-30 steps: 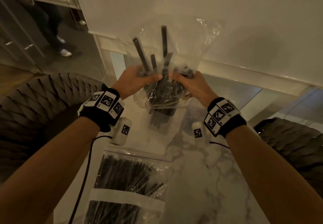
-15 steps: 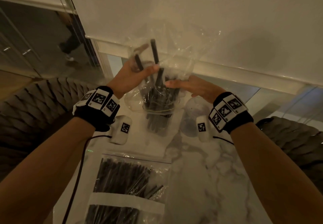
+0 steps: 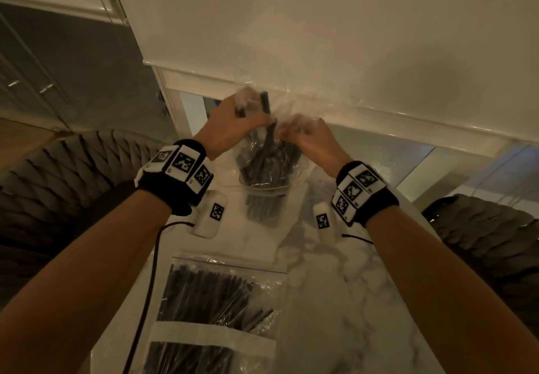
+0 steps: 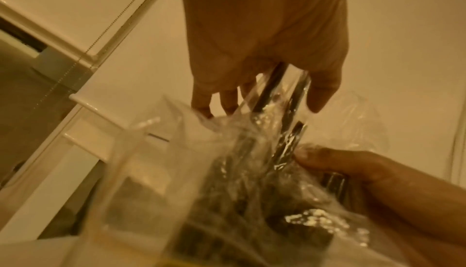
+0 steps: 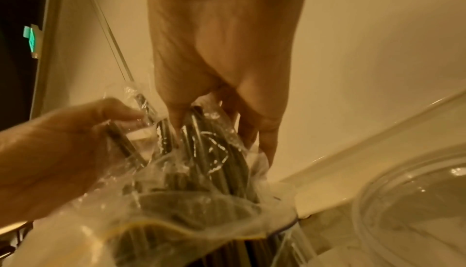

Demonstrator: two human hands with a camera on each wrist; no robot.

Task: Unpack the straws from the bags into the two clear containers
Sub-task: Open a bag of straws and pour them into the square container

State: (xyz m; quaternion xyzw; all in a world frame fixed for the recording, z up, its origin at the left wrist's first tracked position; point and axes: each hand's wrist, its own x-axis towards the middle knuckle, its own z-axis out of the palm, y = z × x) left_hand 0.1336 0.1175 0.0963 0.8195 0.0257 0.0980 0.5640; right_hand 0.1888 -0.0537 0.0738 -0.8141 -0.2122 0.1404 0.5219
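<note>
- The left hand [image 3: 230,124] is gripping the crumpled clear bag [image 3: 264,152] from the left, fingers curled round the film and pinching two black straws [image 3: 264,104] that are sticking up through it.
- The right hand [image 3: 310,140] is pinching the same bag from the right, thumb and fingers closing on plastic and straw tops; in the right wrist view the fingertips [image 5: 176,119] are pressing among the straws.
- The bag is hanging mouth-down over a clear container [image 3: 264,195] standing on the marble worktop [image 3: 335,300]; a bundle of black straws is standing upright inside, partly within the bag, partly in the container.
- A second clear container [image 5: 413,195] is sitting just right of the first; I cannot tell what it holds.
- Nearer the person, a sealed zip bag [image 3: 215,309] full of black straws is lying flat on the worktop, with a white band across it.
- Dark woven chairs [image 3: 58,187] are flanking the worktop.
</note>
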